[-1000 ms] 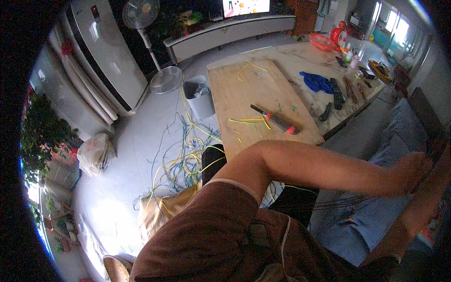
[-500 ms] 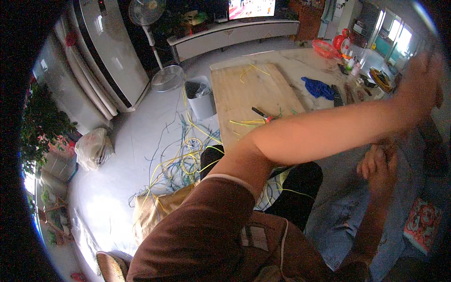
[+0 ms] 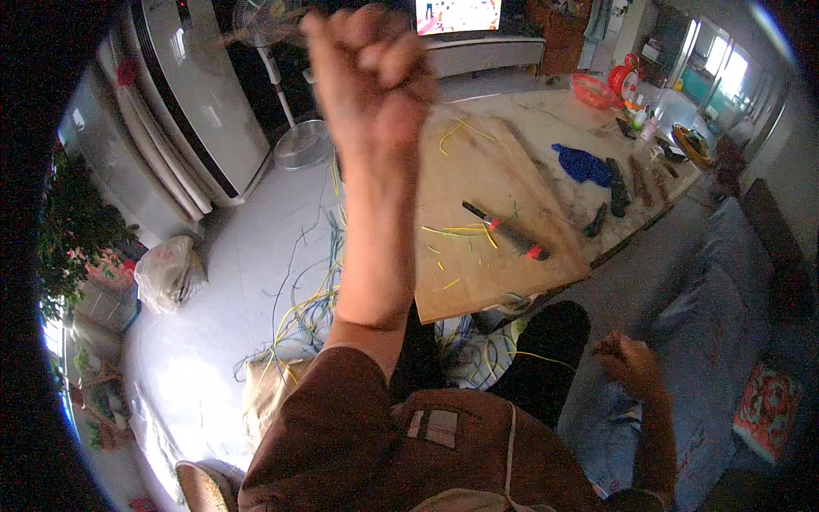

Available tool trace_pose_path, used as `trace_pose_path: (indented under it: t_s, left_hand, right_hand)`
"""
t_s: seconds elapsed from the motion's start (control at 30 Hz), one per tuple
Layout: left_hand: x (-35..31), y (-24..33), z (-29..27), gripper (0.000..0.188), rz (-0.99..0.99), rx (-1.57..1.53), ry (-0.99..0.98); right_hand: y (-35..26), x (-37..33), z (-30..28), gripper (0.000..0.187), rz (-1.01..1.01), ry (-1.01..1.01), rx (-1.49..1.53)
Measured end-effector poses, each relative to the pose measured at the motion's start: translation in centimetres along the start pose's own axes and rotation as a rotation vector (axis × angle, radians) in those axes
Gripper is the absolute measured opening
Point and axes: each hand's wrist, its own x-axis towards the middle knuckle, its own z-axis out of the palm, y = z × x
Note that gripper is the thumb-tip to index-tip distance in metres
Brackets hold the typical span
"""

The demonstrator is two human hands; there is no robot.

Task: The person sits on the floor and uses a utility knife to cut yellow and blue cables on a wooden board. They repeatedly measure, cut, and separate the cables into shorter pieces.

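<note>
My left hand (image 3: 371, 72) is raised high in front of me, its fingers curled in; whatever they may hold is hidden and blurred. Low on the right, my right hand (image 3: 630, 363) hovers beside my knee with bent fingers, dim and slightly smeared; its contents cannot be made out. Between them a wooden board (image 3: 478, 183) rests on the table. On it lies a dark tool with red parts (image 3: 519, 239), among short yellow wire pieces (image 3: 461, 229). A bundle of yellow and green wires (image 3: 311, 311) spreads over the floor to the left.
The marble-patterned table (image 3: 546, 119) bears a blue cloth (image 3: 583, 165), dark tools (image 3: 618, 188) and a red basket (image 3: 595, 91). A standing fan (image 3: 286, 94) and a tall white cabinet (image 3: 200, 94) stand at the left. A blue-covered sofa (image 3: 708, 316) runs along the right.
My left arm has swung from the far right to upright at the upper middle, uncovering the tool on the board. My right hand has moved down and left.
</note>
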Motion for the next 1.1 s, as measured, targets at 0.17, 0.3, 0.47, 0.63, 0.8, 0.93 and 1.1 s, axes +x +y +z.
trace_pose_path:
  t_s: [0.17,0.3,0.47,0.63,0.8,0.93,1.1]
  left_hand:
    - [-3.3,7.3,-4.5,0.037,0.099,-0.051,0.124]
    - [-4.9,10.3,-7.0,0.038,0.173,0.025,0.271]
    - [-6.8,12.4,-11.8,0.037,0.202,0.136,0.365]
    - [-8.3,11.7,-16.9,0.038,0.136,0.130,0.668]
    - [-10.6,10.1,-16.4,0.048,-0.141,0.285,0.812]
    - [-15.7,13.6,-13.8,0.051,0.082,1.334,0.891]
    - [-12.9,0.6,1.9,0.075,-0.220,2.015,-0.790]
  right_hand:
    - [-0.6,1.4,1.8,0.017,0.011,-0.151,-0.008]
    - [1.5,2.1,3.9,0.021,-0.177,-0.029,-0.343]
    - [0.1,2.0,4.9,0.024,-0.290,0.257,-0.546]
    - [0.7,1.0,5.3,0.020,-0.291,0.009,-0.528]
    - [-0.1,1.1,3.8,0.013,-0.383,0.036,-0.605]
    - [-2.7,1.4,1.8,0.016,-0.240,-0.059,-0.224]
    - [-5.3,2.5,0.9,0.021,-0.139,-0.199,-0.100]
